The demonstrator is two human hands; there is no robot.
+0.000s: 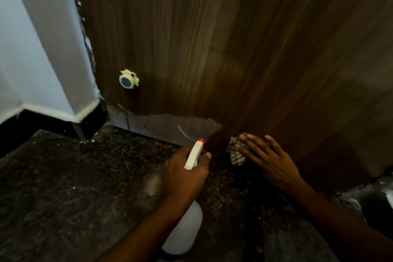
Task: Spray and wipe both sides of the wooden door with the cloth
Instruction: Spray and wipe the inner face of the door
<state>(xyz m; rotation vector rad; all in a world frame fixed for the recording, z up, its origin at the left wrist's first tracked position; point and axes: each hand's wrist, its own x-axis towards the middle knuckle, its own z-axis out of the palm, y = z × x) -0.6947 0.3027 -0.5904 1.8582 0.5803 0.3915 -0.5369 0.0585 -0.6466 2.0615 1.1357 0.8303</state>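
Dark brown wood-grain door point(234, 49) is seen upright, filling the upper frame. Striped grey-white cloth point(235, 155) is pressed against its lower part by the right hand point(268, 157), fingers straight. White plastic spray bottle with red nozzle point(194, 155) is gripped by the left hand point(185, 176) just beside it, above the dark speckled stone floor point(85, 187).

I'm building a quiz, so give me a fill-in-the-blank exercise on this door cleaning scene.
The left hand grips a spray bottle with a ____ nozzle tip.
The right hand presses the striped cloth against the wooden ____.
The bottle is held to the ____ of the cloth.
Missing: red; door; left.
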